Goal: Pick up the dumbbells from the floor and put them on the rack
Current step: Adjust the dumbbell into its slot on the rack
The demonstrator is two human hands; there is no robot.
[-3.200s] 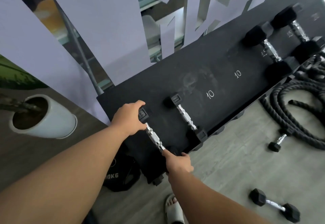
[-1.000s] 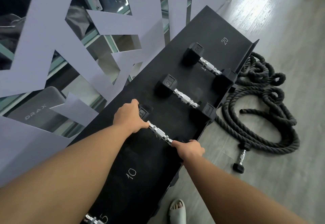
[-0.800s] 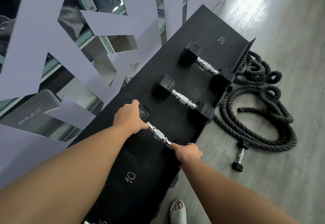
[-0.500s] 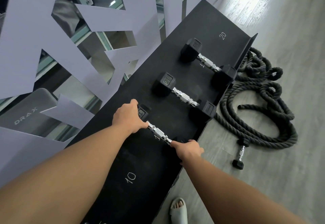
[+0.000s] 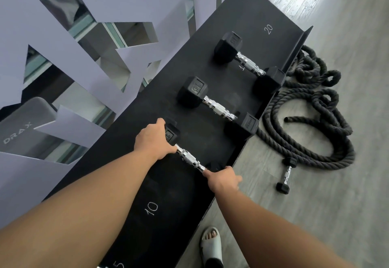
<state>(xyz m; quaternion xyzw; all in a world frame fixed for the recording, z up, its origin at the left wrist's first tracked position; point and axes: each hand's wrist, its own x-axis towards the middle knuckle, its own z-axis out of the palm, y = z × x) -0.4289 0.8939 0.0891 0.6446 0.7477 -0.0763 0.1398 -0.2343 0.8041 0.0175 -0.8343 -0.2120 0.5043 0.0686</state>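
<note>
A small black hex dumbbell [image 5: 190, 159] with a chrome handle lies across the black rack [image 5: 210, 15], just past the painted "10". My left hand [image 5: 153, 139] grips its far head and my right hand [image 5: 223, 178] grips its near head, at the rack's front edge. Two bigger dumbbells rest further along the rack: the middle dumbbell [image 5: 217, 107] and the far dumbbell [image 5: 248, 64], short of the "20" mark. One more small dumbbell [image 5: 286, 176] lies on the grey floor beside the rope.
A thick black battle rope [image 5: 311, 124] is coiled on the floor right of the rack. Cut-out grey panels [image 5: 101, 40] stand behind the rack. My sandalled foot [image 5: 211, 246] is by the rack's front edge. Open wood floor spreads to the right.
Since 3.2 s ago both hands have carried the small dumbbell rightward along the rack, past the "10" marks. Over the last second the hands have stayed almost still on it.
</note>
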